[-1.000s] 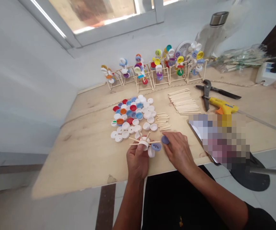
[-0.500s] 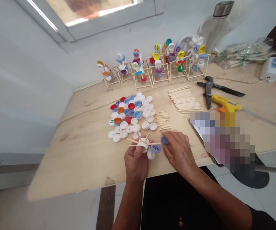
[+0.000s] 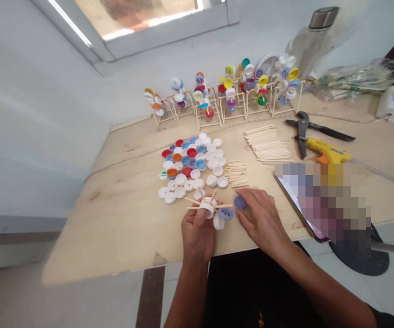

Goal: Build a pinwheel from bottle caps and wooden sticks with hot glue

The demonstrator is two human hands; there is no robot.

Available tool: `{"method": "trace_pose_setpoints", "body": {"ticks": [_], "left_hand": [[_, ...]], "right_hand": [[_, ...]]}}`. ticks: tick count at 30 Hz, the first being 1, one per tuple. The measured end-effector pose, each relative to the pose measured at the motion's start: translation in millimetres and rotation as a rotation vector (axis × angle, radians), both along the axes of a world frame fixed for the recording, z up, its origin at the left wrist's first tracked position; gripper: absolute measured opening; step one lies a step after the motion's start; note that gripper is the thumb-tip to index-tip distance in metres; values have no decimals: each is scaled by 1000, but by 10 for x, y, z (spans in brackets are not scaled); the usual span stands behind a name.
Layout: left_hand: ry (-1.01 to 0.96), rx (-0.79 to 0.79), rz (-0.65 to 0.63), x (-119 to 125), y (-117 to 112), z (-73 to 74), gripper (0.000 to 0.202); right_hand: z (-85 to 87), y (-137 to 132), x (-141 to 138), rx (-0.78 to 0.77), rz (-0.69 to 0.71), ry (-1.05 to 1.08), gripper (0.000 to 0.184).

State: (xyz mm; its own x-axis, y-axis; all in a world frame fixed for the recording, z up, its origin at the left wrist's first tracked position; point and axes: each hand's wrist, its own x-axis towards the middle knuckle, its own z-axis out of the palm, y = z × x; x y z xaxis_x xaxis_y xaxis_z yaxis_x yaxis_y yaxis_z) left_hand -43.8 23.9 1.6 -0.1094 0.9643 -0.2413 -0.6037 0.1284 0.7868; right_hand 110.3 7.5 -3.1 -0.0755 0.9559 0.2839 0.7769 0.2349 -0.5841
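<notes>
My left hand (image 3: 197, 232) is closed around a small wheel of wooden sticks and bottle caps (image 3: 211, 209), gripping its white centre cap, near the front edge of the wooden table (image 3: 121, 228). Two caps, one purple and one white, sit on its spokes. My right hand (image 3: 263, 218) pinches a loose purple cap (image 3: 240, 202) right beside the wheel's right spoke. A heap of loose bottle caps (image 3: 191, 166) lies just behind both hands.
Short sticks (image 3: 237, 173) and longer sticks (image 3: 267, 145) lie behind the hands. Finished cap wheels on stick frames (image 3: 227, 95) line the wall. Pliers (image 3: 306, 130), a yellow glue gun (image 3: 326, 152), a blurred-out flat object (image 3: 323, 200) and a bottle (image 3: 308, 43) are to the right.
Both hands keep their hold; the right hand's purple cap stays by the wheel's right spoke. The camera view has shifted slightly.
</notes>
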Motion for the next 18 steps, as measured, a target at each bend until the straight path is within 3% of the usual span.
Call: {"method": "trace_pose_setpoints", "body": {"ticks": [8,13,18], "left_hand": [[-35,-26,-24,56,88,90,32],[-91,-7,-31,76,138,111,27],[-199,-18,-42,88,182,158,27]], "right_hand": [[36,126,253,91,-116,44,34],[-56,237,200,60,-122,62,36],[-49,287,93,7,-137,288,43]]}}
